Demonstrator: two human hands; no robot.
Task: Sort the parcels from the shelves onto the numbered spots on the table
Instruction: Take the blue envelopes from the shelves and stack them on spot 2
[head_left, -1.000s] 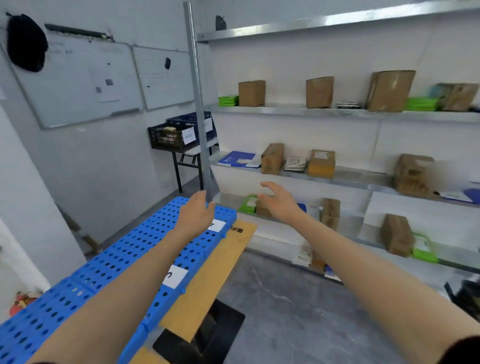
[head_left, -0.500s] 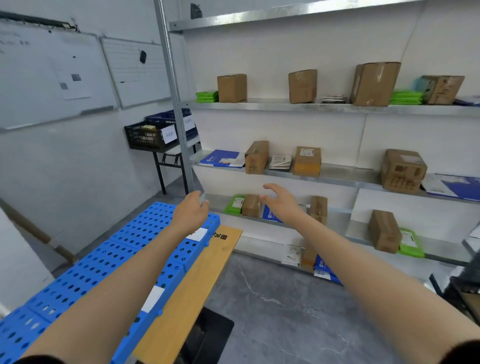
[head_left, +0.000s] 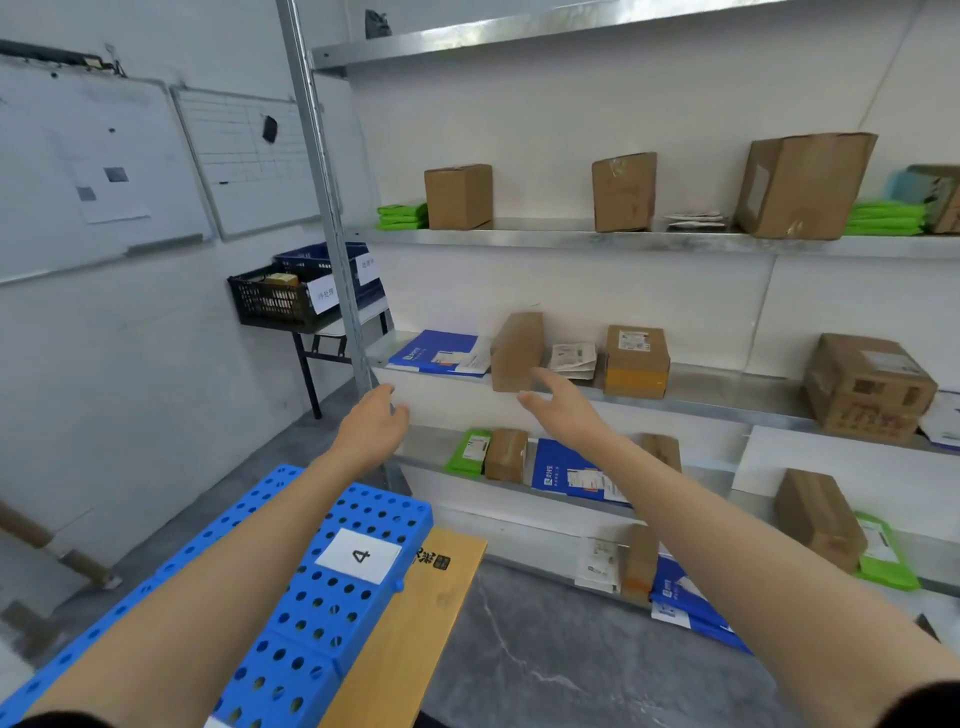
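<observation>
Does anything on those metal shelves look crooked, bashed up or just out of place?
Yes. The large brown cardboard box on the upper shelf stands tilted, leaning rather than sitting flat. The brown cardboard box with dark printing at the right of the middle shelf looks dented and crumpled. Blue mailer envelopes spill onto the grey floor.

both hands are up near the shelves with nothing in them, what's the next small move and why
Probably extend the right hand a little further and close it on the narrow brown box on the middle shelf. That hand is open, empty and nearest this box; the left hand is also empty, by the shelf post.
</observation>
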